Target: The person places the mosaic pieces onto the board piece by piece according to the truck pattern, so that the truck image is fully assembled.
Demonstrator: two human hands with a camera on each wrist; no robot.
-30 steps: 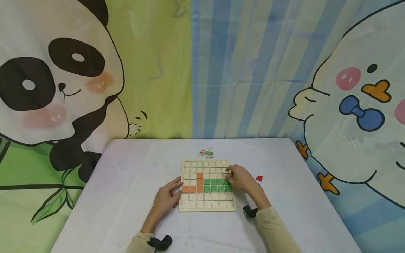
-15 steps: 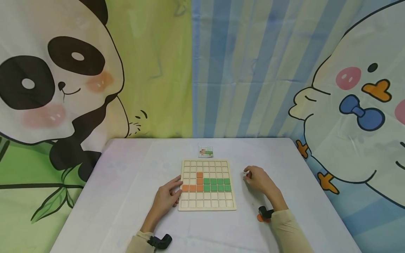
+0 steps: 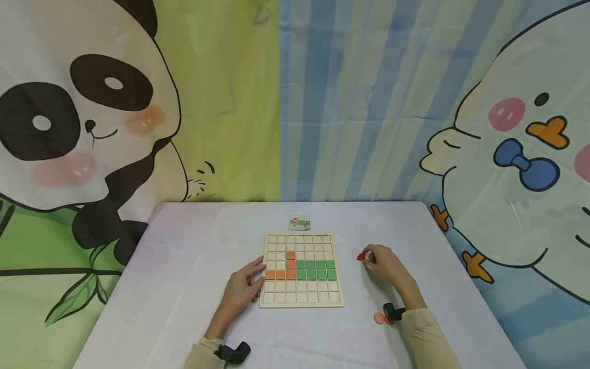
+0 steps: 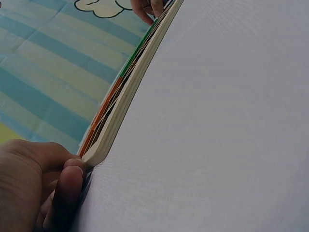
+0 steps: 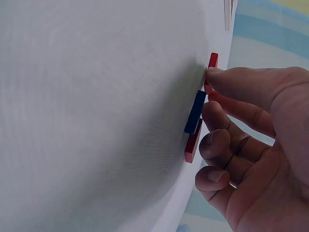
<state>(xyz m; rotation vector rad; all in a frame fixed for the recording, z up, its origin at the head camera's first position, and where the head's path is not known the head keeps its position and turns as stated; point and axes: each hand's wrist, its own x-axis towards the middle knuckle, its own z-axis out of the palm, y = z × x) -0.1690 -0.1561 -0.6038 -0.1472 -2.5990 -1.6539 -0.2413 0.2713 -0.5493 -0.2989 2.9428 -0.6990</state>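
The wooden grid board (image 3: 304, 298) lies flat mid-table, with orange squares (image 3: 275, 275) and green squares (image 3: 316, 270) in some cells. At its left edge is my left hand (image 3: 240, 288); in the left wrist view, thumb and finger hold the board's corner rim (image 4: 99, 152). To the right of the board, my right hand (image 3: 386, 265) pinches a red piece (image 3: 361, 257) between thumb and index finger. In the right wrist view a blue piece (image 5: 195, 113) and another red piece (image 5: 193, 146) lie under its curled fingers; the head view hides them behind the hand.
Behind the board lies a small picture card (image 3: 299, 222) with a grid pattern. Orange round pieces (image 3: 379, 318) lie beside the right wrist, partly covered by the wrist camera (image 3: 393, 311). The white cloth-covered table (image 3: 184, 246) ends against printed curtains.
My right hand has moved from the board's right edge out to the right and now pinches a red piece. The orange round pieces have come into view. My left hand stays in place.
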